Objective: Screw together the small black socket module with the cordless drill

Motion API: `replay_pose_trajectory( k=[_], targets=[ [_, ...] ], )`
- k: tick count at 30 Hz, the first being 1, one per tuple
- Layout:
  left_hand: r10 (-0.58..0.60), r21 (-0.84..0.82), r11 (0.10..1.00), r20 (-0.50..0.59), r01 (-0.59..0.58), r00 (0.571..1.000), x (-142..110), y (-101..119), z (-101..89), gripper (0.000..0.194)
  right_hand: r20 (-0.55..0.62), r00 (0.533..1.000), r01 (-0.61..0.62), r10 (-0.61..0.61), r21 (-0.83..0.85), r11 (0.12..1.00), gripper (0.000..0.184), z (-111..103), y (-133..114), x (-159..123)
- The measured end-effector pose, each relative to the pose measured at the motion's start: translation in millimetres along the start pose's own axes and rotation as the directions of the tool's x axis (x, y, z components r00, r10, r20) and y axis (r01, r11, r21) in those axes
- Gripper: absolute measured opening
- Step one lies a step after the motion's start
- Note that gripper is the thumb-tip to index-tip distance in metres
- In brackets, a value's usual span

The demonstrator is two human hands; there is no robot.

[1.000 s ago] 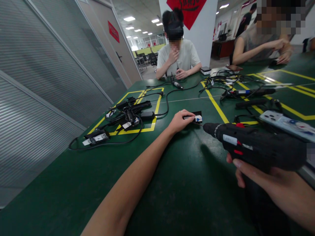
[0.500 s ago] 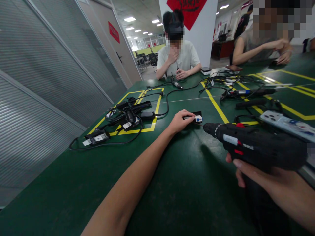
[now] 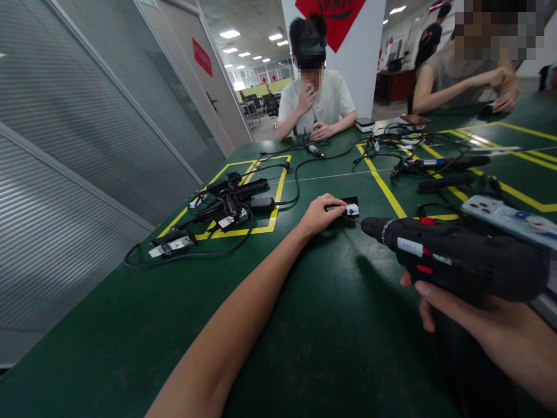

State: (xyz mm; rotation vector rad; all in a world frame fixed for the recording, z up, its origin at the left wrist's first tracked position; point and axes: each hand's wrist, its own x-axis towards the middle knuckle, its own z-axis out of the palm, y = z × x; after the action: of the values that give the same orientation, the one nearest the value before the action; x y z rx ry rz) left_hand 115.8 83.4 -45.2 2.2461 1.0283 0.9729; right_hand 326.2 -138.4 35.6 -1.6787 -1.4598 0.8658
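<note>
My right hand [image 3: 456, 305] is wrapped around the grip of a black cordless drill [image 3: 465, 252] with red accents. A thin bit sticks out of its chuck toward the left, and its tip reaches close to the fingers of my left hand [image 3: 319, 213]. Those fingers are closed on a small black flat piece [image 3: 353, 202] lying on the green table, with a white label [image 3: 351, 210] marked in blue. Whether the bit touches the piece I cannot tell. My left forearm stretches across the table.
Black power tools and cables [image 3: 230, 203] lie in a yellow taped area at left. More cables and tools [image 3: 448, 162] fill the right side, near a pale blue case [image 3: 509, 217]. Across the table sits a person [image 3: 317, 98] in a headset; another person [image 3: 456, 81] sits at right.
Everything in view has shifted very slightly to the right. Both hands keep their hold on the drill and the black piece.
</note>
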Motion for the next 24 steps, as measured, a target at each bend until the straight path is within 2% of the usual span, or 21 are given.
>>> replay_pose_trajectory(
  k=[6, 15, 24],
  targets=[
    [-0.013, 0.010, 1.000, 0.002, 0.013, 1.000, 0.3, 0.2, 0.6, 0.026, -0.010, 0.999, -0.033, 0.033, -0.019, 0.999, 0.039, 0.5, -1.5, 0.0],
    [0.024, 0.000, 1.000, -0.013, -0.024, 1.000, 0.0, -2.0, 0.9, 0.027, 0.061, 0.997, -0.048, 0.057, -0.130, 0.990, 0.051, -2.8, 9.1, 0.4],
    [-0.003, 0.025, 1.000, -0.001, 0.003, 1.000, -0.4, -0.2, -0.2, 0.026, 0.036, 0.996, -0.076, 0.076, -0.002, 0.997, 0.039, -0.8, 5.4, -0.1]
  ],
)
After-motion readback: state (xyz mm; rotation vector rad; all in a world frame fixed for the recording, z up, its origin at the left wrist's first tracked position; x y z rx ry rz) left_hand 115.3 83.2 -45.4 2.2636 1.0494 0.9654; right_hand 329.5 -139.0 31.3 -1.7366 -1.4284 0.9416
